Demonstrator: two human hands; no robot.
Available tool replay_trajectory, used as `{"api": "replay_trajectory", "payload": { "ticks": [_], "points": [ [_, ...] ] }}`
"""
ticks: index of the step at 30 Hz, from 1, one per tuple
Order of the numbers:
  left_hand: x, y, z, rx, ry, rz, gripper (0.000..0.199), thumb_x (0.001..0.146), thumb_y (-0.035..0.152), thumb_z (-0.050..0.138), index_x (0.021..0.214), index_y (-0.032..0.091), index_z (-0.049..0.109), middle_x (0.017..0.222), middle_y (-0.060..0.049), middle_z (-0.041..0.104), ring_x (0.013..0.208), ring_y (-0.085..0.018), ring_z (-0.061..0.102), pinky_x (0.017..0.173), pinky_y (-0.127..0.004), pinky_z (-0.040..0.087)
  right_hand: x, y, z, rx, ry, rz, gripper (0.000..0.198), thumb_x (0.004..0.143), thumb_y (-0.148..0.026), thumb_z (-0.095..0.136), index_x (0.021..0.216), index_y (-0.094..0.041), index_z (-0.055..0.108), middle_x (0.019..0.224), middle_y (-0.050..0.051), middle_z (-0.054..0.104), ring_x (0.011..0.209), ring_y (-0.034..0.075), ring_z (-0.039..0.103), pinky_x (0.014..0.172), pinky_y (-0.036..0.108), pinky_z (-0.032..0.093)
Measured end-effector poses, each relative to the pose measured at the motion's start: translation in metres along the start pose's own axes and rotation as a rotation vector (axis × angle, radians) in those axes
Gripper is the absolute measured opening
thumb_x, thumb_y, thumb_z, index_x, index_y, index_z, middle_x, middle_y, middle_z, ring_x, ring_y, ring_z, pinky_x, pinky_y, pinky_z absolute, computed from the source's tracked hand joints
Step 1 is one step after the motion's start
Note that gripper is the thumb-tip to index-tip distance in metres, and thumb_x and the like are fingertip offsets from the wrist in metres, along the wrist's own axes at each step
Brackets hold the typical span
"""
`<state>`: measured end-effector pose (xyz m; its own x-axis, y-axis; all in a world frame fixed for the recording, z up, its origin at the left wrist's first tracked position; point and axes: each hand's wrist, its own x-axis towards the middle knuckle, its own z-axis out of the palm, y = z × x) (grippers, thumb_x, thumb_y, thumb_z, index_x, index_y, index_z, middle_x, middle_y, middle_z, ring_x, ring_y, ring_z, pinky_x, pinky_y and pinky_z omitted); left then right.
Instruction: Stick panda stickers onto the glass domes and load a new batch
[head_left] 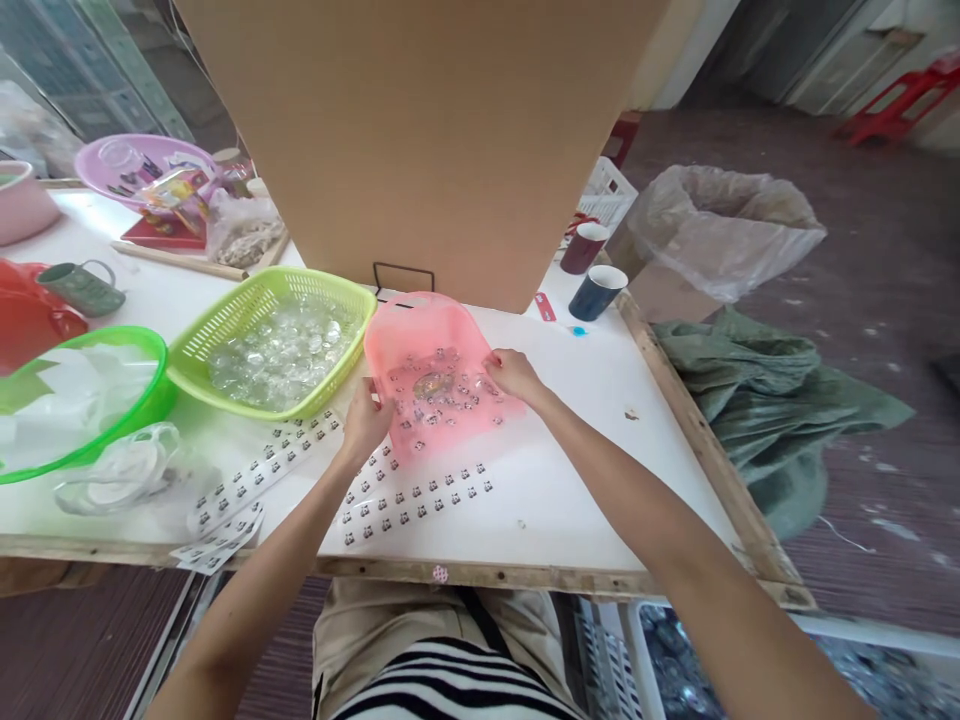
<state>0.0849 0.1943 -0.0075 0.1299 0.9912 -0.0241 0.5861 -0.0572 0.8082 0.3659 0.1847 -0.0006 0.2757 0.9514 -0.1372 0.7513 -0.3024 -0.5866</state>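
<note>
Between my hands is a pink plastic tray (420,325) with small clear pieces bearing dark printed figures scattered over it. My left hand (366,420) grips its left edge, fingers closed. On the opposite side my right hand (514,374) pinches the right edge. Strips of small panda-like stickers (420,497) lie on the white table just in front of the tray, and another sticker strip (262,462) runs off to the left. A yellow-green basket (196,345) full of clear round pieces stands left of the tray.
A tall cardboard box (442,150) rises behind the tray. Two mugs, maroon (583,250) and dark blue (597,293), stand at the right. A green bowl (161,375) holds white sheets at the left. A wooden rim (675,420) edges the table; a lined bin (720,240) stands beyond.
</note>
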Motion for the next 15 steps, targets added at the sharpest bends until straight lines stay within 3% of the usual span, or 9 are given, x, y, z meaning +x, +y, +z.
{"api": "replay_trajectory", "payload": {
  "ticks": [5, 9, 12, 15],
  "points": [
    [0.010, 0.029, -0.015, -0.030, -0.072, 0.008, 0.018, 0.075, 0.025, 0.059, 0.091, 0.016, 0.058, 0.095, -0.005, 0.067, 0.071, -0.017, 0.061, 0.060, -0.026, 0.044, -0.012, 0.001, -0.044, 0.031, -0.130, 0.059, 0.026, 0.075, -0.018, 0.058, 0.052, -0.019, 0.046, 0.050, -0.002, 0.042, 0.052, 0.012, 0.041, 0.053, 0.026, 0.028],
    [0.012, 0.053, -0.019, -0.087, -0.217, -0.006, 0.014, 0.073, 0.027, 0.061, 0.080, 0.016, 0.058, 0.071, -0.001, 0.062, 0.055, -0.014, 0.057, 0.048, -0.023, 0.037, -0.042, 0.014, -0.078, 0.123, -0.232, 0.124, 0.028, 0.074, -0.025, 0.065, 0.051, -0.018, 0.050, 0.045, -0.003, 0.040, 0.046, 0.010, 0.038, 0.049, 0.025, 0.027],
    [0.008, 0.074, -0.012, -0.132, -0.315, -0.003, 0.012, 0.071, 0.025, 0.062, 0.078, 0.015, 0.059, 0.065, 0.000, 0.060, 0.049, -0.012, 0.053, 0.043, -0.021, 0.033, -0.069, 0.030, -0.100, 0.325, -0.305, 0.186, 0.026, 0.073, -0.033, 0.071, 0.057, -0.016, 0.058, 0.047, -0.002, 0.045, 0.045, 0.009, 0.039, 0.046, 0.024, 0.029],
    [-0.003, 0.099, 0.006, -0.179, -0.420, 0.028, 0.012, 0.072, 0.023, 0.063, 0.080, 0.014, 0.060, 0.068, -0.001, 0.062, 0.051, -0.012, 0.056, 0.043, -0.021, 0.037, -0.099, 0.052, -0.118, 0.463, -0.299, 0.289, 0.021, 0.072, -0.032, 0.071, 0.062, -0.014, 0.064, 0.047, -0.001, 0.049, 0.043, 0.009, 0.039, 0.043, 0.024, 0.030]
  ]
}}
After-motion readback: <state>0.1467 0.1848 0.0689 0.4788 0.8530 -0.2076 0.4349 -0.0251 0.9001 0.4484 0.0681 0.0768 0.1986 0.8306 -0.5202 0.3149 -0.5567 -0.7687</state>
